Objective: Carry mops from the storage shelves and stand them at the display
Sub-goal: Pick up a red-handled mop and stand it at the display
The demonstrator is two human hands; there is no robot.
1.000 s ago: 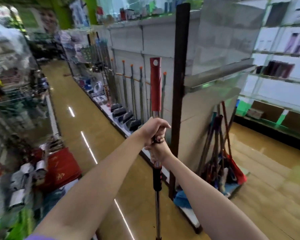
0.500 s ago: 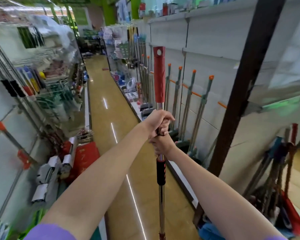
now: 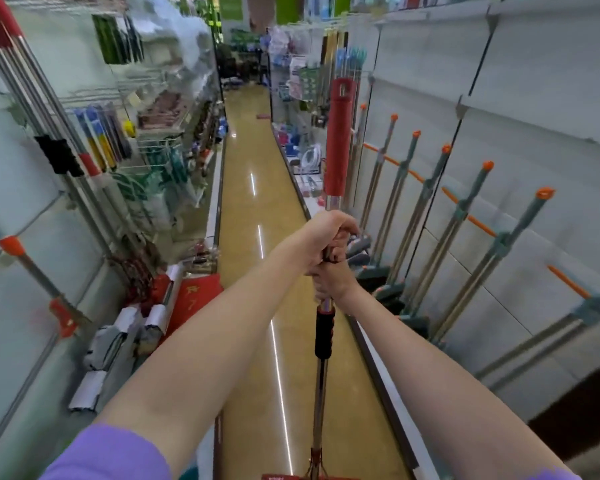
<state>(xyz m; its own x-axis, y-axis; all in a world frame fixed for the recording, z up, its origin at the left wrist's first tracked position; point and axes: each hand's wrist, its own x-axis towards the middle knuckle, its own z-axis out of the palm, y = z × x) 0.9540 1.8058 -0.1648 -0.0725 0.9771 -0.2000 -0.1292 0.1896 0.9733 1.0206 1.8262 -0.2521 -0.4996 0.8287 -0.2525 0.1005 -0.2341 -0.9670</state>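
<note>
I hold a mop (image 3: pixel 338 140) upright in front of me. It has a red top grip, a steel pole and a black sleeve lower down; its red head barely shows at the bottom edge. My left hand (image 3: pixel 326 237) wraps the pole just under the red grip. My right hand (image 3: pixel 333 282) grips the pole right below the left, the two touching. On the right, several grey mops with orange caps (image 3: pixel 440 216) lean in a row against the white display wall (image 3: pixel 534 140).
A narrow aisle with a glossy tan floor (image 3: pixel 246 209) runs ahead. Steel-poled mops with red parts (image 3: pixel 49 140) lean on the left shelving. Red packages and white rolls (image 3: pixel 174 299) lie at the left shelf base. Hanging goods crowd the far end.
The view has swung left, from the shelf end post and corner mop bin to looking straight down the aisle. Both hands keep the same grip on the pole.
</note>
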